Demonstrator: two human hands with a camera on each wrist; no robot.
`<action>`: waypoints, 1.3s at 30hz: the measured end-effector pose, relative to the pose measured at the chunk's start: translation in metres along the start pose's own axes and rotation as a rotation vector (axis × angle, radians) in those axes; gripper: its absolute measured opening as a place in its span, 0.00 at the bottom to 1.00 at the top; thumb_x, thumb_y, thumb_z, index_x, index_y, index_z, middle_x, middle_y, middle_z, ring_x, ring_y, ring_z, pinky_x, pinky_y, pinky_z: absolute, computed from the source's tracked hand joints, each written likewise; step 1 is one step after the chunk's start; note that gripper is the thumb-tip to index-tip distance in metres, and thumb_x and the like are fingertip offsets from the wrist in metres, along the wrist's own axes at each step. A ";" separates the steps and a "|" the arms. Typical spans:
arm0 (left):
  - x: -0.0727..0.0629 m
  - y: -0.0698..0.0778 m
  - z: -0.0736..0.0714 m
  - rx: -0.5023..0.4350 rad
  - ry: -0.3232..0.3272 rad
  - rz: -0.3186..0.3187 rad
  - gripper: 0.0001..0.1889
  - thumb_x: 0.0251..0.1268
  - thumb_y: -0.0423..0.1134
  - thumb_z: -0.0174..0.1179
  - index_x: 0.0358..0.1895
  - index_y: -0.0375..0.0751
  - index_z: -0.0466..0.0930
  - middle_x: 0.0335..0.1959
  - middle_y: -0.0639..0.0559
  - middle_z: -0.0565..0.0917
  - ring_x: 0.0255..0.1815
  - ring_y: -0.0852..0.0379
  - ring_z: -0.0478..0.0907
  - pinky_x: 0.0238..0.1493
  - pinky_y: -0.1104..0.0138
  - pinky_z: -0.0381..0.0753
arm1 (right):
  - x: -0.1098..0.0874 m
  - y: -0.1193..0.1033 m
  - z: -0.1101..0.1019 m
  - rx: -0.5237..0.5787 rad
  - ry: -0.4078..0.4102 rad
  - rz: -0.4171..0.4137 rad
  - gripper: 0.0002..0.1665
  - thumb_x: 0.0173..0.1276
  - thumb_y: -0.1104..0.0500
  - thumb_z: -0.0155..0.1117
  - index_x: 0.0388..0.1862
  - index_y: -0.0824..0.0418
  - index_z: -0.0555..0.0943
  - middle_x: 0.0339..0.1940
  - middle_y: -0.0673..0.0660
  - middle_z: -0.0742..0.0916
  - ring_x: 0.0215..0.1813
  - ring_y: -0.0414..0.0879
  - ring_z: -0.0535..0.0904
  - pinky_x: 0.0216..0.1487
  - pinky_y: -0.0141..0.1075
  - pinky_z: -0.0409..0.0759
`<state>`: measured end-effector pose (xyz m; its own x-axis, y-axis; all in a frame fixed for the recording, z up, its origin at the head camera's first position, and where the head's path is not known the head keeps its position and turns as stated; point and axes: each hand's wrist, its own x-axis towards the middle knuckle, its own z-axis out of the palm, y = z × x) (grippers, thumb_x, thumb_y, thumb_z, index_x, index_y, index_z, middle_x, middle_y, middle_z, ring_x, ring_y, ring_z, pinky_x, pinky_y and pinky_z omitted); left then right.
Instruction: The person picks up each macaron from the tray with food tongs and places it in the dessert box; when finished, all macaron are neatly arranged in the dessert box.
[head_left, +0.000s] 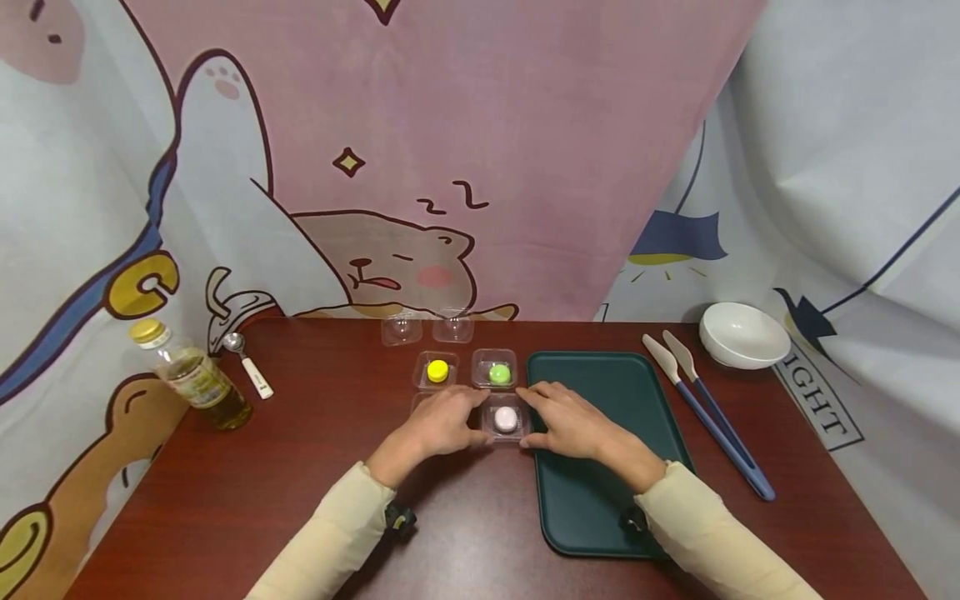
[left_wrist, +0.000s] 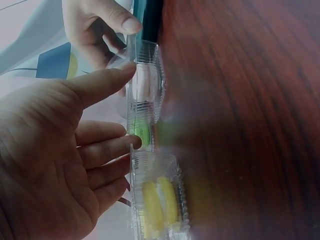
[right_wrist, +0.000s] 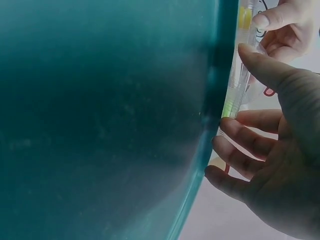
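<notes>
A clear plastic box [head_left: 505, 432] with a pale pink macaron [head_left: 506, 419] inside sits between both hands. My left hand [head_left: 442, 422] lies along its left side, thumb and index fingertips at the rim. My right hand [head_left: 573, 421] mirrors it on the right, fingertips at the rim and palm over the tray's edge. The fingers of both hands are extended rather than curled. Just behind are a clear box with a green macaron [head_left: 499, 374] and another with a yellow macaron [head_left: 437, 372]. Another piece of clear plastic is partly hidden by the left hand.
Two clear plastic pieces [head_left: 402, 330] lie at the back edge. A dark green tray [head_left: 600, 508] is under the right forearm. Two blue-handled knives [head_left: 716, 417] and a white bowl [head_left: 742, 337] stand right; an oil bottle [head_left: 197, 382] and a small scoop [head_left: 251, 368] are left.
</notes>
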<state>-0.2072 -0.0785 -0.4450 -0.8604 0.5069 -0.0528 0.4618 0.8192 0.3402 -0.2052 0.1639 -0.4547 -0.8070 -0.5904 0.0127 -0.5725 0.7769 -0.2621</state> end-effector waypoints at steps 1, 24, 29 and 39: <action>0.000 0.000 0.000 -0.005 0.000 -0.002 0.40 0.58 0.57 0.73 0.72 0.44 0.73 0.67 0.46 0.80 0.68 0.50 0.76 0.66 0.53 0.78 | 0.000 0.000 0.000 0.005 -0.005 0.002 0.49 0.62 0.41 0.75 0.74 0.63 0.71 0.66 0.62 0.79 0.64 0.58 0.77 0.63 0.55 0.78; 0.005 -0.107 -0.061 -0.653 0.594 -0.436 0.24 0.75 0.52 0.57 0.68 0.45 0.77 0.63 0.43 0.82 0.64 0.44 0.78 0.63 0.49 0.78 | 0.092 -0.025 -0.027 0.062 0.053 -0.036 0.39 0.69 0.41 0.68 0.72 0.60 0.74 0.68 0.61 0.82 0.71 0.58 0.74 0.74 0.54 0.69; 0.018 -0.135 -0.063 -0.641 0.624 -0.573 0.24 0.75 0.50 0.56 0.68 0.43 0.77 0.67 0.41 0.79 0.70 0.41 0.73 0.69 0.47 0.72 | 0.118 -0.035 -0.021 0.017 -0.003 -0.001 0.41 0.66 0.41 0.71 0.72 0.61 0.75 0.68 0.61 0.82 0.71 0.57 0.74 0.75 0.52 0.69; 0.029 -0.162 -0.050 -0.599 0.545 -0.752 0.23 0.74 0.49 0.58 0.63 0.38 0.81 0.53 0.39 0.88 0.57 0.42 0.82 0.62 0.53 0.80 | 0.140 -0.039 -0.009 -0.089 -0.111 0.040 0.45 0.64 0.37 0.71 0.73 0.60 0.73 0.69 0.62 0.79 0.69 0.58 0.73 0.72 0.51 0.71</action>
<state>-0.3182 -0.2101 -0.4546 -0.9256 -0.3726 -0.0666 -0.2717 0.5313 0.8024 -0.2973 0.0533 -0.4343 -0.8112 -0.5754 -0.1043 -0.5549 0.8137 -0.1732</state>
